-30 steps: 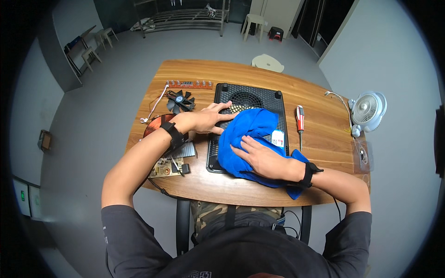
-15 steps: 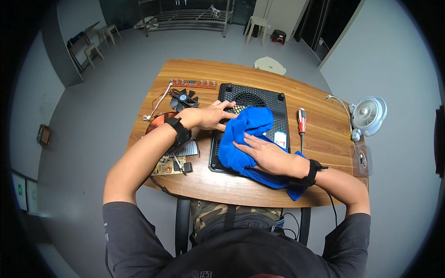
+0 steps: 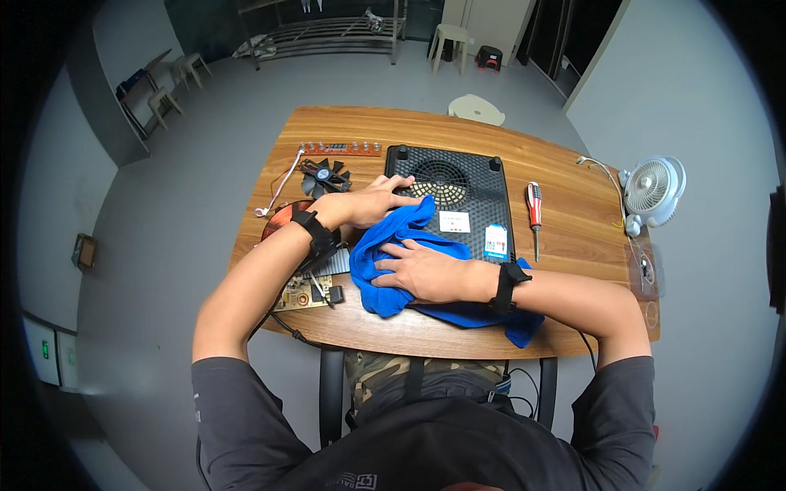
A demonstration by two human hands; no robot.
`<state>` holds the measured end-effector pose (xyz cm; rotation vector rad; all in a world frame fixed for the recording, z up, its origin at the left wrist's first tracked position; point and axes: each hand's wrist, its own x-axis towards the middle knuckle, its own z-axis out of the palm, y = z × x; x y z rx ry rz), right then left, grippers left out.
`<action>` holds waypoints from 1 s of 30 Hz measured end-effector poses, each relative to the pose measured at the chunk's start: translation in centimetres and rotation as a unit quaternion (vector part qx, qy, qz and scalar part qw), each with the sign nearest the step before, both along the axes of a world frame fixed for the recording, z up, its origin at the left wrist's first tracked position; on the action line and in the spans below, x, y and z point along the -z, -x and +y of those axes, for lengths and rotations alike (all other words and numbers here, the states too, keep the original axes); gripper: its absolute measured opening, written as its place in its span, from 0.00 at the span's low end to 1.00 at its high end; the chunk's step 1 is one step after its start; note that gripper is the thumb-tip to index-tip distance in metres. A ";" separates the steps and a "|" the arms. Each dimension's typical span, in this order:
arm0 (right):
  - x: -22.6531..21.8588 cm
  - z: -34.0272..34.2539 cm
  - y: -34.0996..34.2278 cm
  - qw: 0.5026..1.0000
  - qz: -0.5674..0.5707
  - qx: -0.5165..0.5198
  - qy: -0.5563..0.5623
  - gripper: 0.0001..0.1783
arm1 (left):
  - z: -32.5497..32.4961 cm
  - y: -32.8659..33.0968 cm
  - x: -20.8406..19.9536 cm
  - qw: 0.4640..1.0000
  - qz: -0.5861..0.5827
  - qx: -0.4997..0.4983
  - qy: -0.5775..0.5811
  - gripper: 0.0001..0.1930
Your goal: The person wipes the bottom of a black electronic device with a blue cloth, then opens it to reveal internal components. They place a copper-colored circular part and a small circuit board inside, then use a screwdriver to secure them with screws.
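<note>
A black plastic casing (image 3: 476,192) lies with its vented, footed side up on the wooden table. My left hand (image 3: 370,203) rests at the casing's left edge, its fingers spread over the area beside the round vent. Under my right hand (image 3: 434,274) is a crumpled blue cloth (image 3: 381,299), pressed down with the fingers apart and flat over the casing's near left part. The cloth hides that corner, and one end of it trails toward the table's near edge. A white label (image 3: 454,222) and a blue-and-white sticker (image 3: 496,241) show on the casing.
A red-handled screwdriver (image 3: 534,211) lies right of the casing, a small white fan (image 3: 652,192) farther right. On the left are a black fan (image 3: 325,175), a copper coil (image 3: 281,218), a circuit board (image 3: 301,292) and a narrow component strip (image 3: 340,149).
My right hand has slid the cloth left and toward me, uncovering the white label and more of the vent. The left hand stays nearly in place.
</note>
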<state>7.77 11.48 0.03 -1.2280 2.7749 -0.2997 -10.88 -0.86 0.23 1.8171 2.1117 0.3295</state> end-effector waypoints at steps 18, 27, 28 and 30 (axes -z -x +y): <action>-4.0 5.0 -1.9 0.995 -0.023 0.083 0.043 0.36 | 0.0 0.4 0.1 1.000 -0.004 0.026 -0.010 0.30; -5.6 11.6 -4.4 0.958 -0.079 0.262 -0.088 0.40 | 0.0 0.2 0.0 1.000 0.013 0.016 0.000 0.27; -5.0 12.6 -4.1 0.960 -0.065 0.250 -0.103 0.40 | 0.2 0.1 -0.1 1.000 0.014 0.011 0.004 0.28; -4.5 13.6 -4.0 0.953 -0.083 0.270 -0.109 0.39 | 0.2 0.2 -0.2 1.000 0.007 0.013 0.013 0.29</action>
